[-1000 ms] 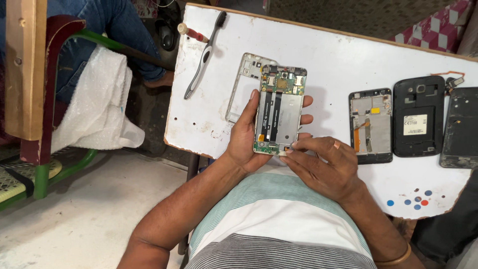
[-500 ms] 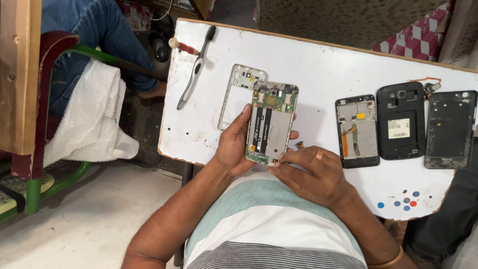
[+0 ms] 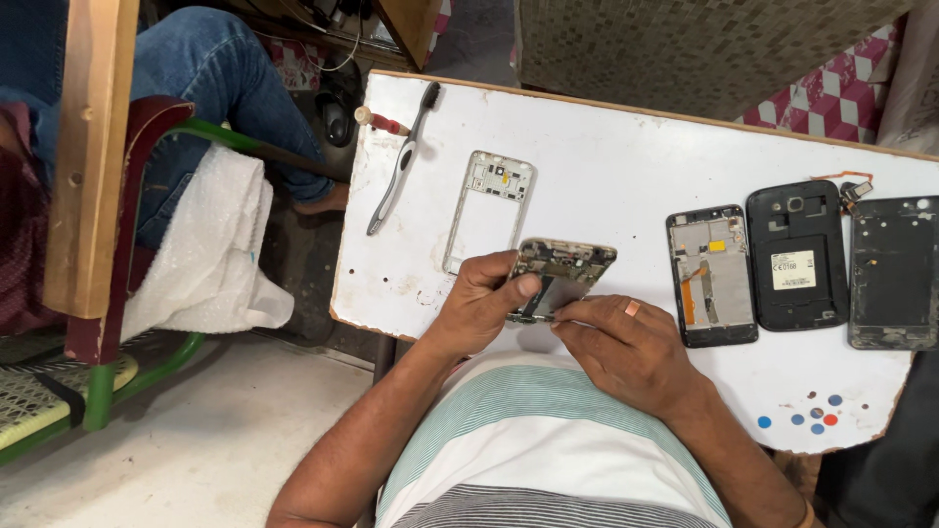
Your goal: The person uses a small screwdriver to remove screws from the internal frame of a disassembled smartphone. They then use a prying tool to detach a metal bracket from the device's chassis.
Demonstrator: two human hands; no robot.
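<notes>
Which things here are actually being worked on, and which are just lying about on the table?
In hand:
- opened phone body, tilted up, gripped by the left hand
- right hand, fingertips at the phone's lower edge

Lying about:
- white phone frame
- toothbrush
- red-tipped tool
- three dismantled phone parts at right
- white table

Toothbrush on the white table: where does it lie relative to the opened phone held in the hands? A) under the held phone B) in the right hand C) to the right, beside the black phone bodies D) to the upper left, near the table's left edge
D: the toothbrush lies near the white table's left edge, up and left of the opened phone gripped by the left hand and touched by the right hand.
</notes>
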